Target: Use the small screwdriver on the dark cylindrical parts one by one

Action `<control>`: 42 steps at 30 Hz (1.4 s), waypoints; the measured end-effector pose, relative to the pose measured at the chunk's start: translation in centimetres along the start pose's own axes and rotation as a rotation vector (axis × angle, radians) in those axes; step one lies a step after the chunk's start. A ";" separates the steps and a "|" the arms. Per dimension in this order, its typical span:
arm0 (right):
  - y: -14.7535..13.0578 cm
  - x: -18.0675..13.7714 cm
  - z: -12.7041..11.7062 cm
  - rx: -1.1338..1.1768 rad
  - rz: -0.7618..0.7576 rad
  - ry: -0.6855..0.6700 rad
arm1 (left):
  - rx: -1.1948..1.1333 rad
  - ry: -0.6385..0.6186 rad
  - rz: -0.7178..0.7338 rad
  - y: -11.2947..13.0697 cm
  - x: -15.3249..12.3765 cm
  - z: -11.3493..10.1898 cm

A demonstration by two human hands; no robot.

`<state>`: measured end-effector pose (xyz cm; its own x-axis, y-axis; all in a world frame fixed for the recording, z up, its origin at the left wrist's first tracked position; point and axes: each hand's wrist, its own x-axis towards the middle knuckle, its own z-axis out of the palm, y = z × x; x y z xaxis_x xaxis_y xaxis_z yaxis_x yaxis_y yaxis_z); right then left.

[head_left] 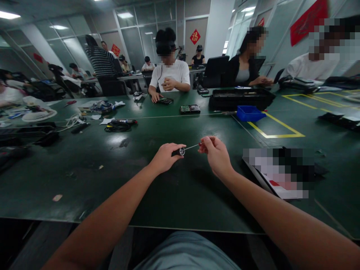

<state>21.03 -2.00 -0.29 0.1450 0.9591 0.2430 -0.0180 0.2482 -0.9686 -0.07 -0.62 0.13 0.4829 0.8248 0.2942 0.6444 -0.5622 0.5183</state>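
Note:
Over the dark green table (168, 202), my left hand (163, 158) is closed around a small black cylindrical part (182, 151) with a silvery round end facing right. Between the fingertips of my right hand (218, 154) is a thin screwdriver (191, 147) with a reddish handle, mostly covered by the fingers. Its metal shaft points left, and the tip is at the part's round end; whether it touches or goes inside I cannot tell. Both hands are near the middle of the table, a short gap apart.
A blurred-out sheet or box (264, 176) lies to the right. Farther back are a coiled black cable (119, 126), an open hard drive (190, 108), a blue bin (250, 113) and a long black tray (242, 99). A co-worker (171, 75) sits opposite, hands over another device.

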 end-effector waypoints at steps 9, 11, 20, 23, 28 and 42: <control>-1.4 -0.7 -0.1 -0.275 -0.149 -0.044 | 0.036 -0.006 0.048 -0.3 -0.1 0.2; -1.6 -0.8 -0.1 -0.359 -0.196 -0.079 | 0.083 -0.016 0.058 -0.4 -0.1 0.3; -2.5 -0.8 -0.3 -0.605 -0.275 -0.073 | 0.136 -0.050 0.003 -0.7 -0.1 0.4; -2.7 -0.8 -0.5 -0.617 -0.282 -0.052 | 0.027 -0.010 -0.080 -0.5 -0.1 0.2; -2.6 -0.8 -0.6 -0.598 -0.299 -0.018 | -0.174 0.132 -0.181 -0.6 0.2 -0.3; -3.5 -1.1 -0.8 -0.524 -0.371 0.049 | -0.528 0.116 -0.368 1.5 1.8 -2.0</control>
<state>21.70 -4.04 2.78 0.0944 0.8118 0.5762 0.5257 0.4509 -0.7214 0.61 0.14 3.03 0.2004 0.9754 0.0915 0.3635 -0.1607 0.9176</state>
